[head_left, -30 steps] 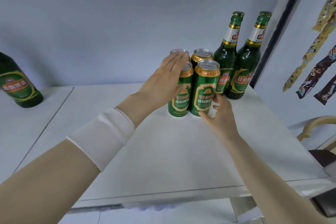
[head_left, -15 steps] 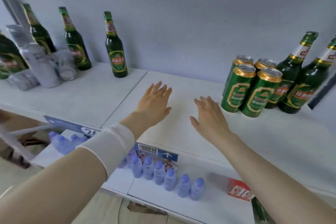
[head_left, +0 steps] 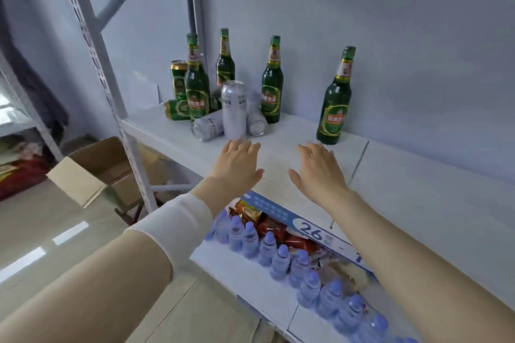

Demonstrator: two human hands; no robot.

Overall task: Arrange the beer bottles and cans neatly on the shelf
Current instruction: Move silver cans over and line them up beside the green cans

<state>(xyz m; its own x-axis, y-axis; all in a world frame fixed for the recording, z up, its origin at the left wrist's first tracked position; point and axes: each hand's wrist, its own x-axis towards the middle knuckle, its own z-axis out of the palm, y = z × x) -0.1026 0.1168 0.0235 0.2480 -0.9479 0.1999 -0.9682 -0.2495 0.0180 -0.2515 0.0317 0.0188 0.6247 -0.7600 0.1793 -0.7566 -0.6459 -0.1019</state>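
Up at the left end of the shelf (head_left: 292, 131) it's a jumble, four beer bottles (head_left: 271, 92) scattered and cans (head_left: 207, 128) mostly tipped between them, left hand (head_left: 237, 161) and right hand (head_left: 319, 170) flat over the front edge, fingers relaxed and holding nothing, so most sorting's left imo.

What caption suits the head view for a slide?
Open left hand and right hand above shelf, before scattered beer bottles and toppled cans.

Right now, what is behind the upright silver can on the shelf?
A green beer bottle stands behind the upright silver can; its neck and shoulders show, while the can covers its base. Whatever else lies directly behind the can is hidden.
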